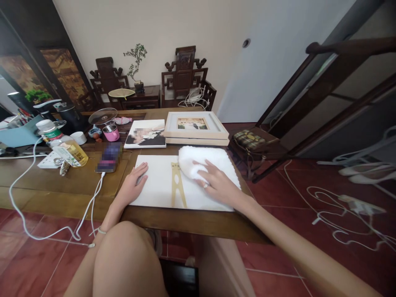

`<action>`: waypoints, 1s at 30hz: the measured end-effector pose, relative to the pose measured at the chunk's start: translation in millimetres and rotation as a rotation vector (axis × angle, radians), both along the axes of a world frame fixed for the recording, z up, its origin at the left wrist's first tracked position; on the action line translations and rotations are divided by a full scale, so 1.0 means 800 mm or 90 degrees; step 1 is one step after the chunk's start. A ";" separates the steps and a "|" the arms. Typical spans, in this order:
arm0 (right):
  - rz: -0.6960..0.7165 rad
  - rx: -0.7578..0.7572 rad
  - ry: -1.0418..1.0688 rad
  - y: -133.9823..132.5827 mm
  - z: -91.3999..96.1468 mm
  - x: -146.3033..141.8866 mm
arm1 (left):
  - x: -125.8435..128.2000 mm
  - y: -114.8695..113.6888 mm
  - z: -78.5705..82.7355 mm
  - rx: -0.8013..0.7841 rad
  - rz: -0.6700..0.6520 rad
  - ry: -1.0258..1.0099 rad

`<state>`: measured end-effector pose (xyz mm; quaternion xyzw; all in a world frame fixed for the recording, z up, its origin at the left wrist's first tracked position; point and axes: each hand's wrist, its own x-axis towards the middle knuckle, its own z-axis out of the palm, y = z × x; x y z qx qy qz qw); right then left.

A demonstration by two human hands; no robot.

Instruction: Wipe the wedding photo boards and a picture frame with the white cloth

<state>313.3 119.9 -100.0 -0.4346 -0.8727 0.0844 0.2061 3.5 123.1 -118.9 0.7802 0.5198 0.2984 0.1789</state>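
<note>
A white panel (161,189), face down with a tan stand (178,185) on its back, lies near the wooden table's front edge. My left hand (134,181) rests flat on the panel's left side, fingers stretched out. My right hand (213,181) presses a white cloth (198,161) onto the panel's upper right part, fingers curled over the cloth. A ring shows on that hand.
Behind the panel lie a photo print (146,134) and two stacked white frames (195,128). A phone (109,157) on a white cable, a pink cup (111,133), an oil bottle (66,150) and clutter sit left. Cables (340,206) trail over the red floor at right.
</note>
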 end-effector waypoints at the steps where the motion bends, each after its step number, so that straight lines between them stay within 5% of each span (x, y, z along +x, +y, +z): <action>1: 0.013 0.009 -0.001 -0.018 -0.001 0.001 | 0.000 0.000 0.000 -0.001 -0.001 0.001; 6: 0.107 0.049 -0.024 -0.108 -0.002 0.009 | 0.001 0.000 -0.002 0.001 0.001 0.005; 9: 0.132 0.043 -0.033 -0.126 0.002 0.015 | 0.001 0.001 -0.003 0.001 0.004 0.012; 12: 0.118 0.029 -0.046 -0.098 0.007 0.021 | 0.000 0.001 -0.004 0.001 0.001 0.011; 18: 0.051 0.003 -0.143 0.011 0.011 0.011 | -0.001 0.000 -0.002 -0.003 0.003 0.008; 21: 0.044 0.003 -0.153 0.031 0.009 -0.003 | -0.001 0.001 -0.001 -0.002 0.003 0.007; 24: 0.044 0.006 -0.164 0.009 0.006 -0.010 | -0.001 0.001 -0.002 0.000 -0.003 0.004; 30: 0.113 0.022 -0.134 -0.096 0.002 0.006 | 0.000 0.002 -0.004 0.000 -0.002 0.016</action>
